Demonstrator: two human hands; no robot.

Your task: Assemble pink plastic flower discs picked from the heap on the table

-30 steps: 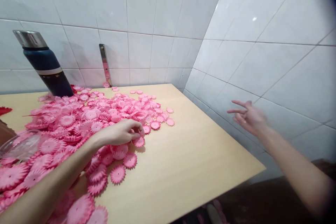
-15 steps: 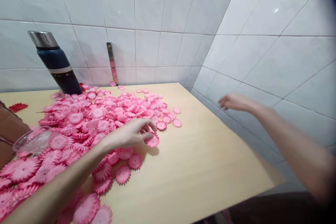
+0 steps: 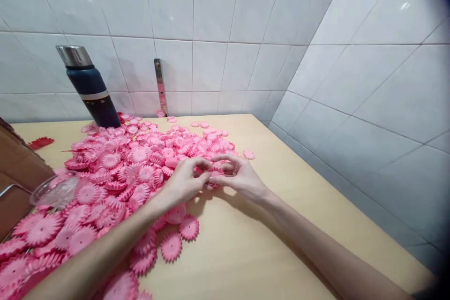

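Note:
Just past the right edge of a pink pile, my two hands meet over the table. My left hand is closed with thumb and fingertips on a pink scallop-edged paper flower disc. My right hand has come in from the right, its thumb and curled fingers closing on the same disc. The fingertips hide part of the disc. Around my left forearm spreads the heap of similar pink flower discs, many with a small dark centre hole. Two loose discs, one of them here, lie near my left wrist.
A dark blue bottle with a steel cap stands behind the pile. At the left are a clear plastic lid or dish and a brown cardboard box. A metal strip is fixed to the tiled wall behind the table.
My right hand has swung in from off the table's right side to join my left hand at the disc. The view has shifted slightly to the left.

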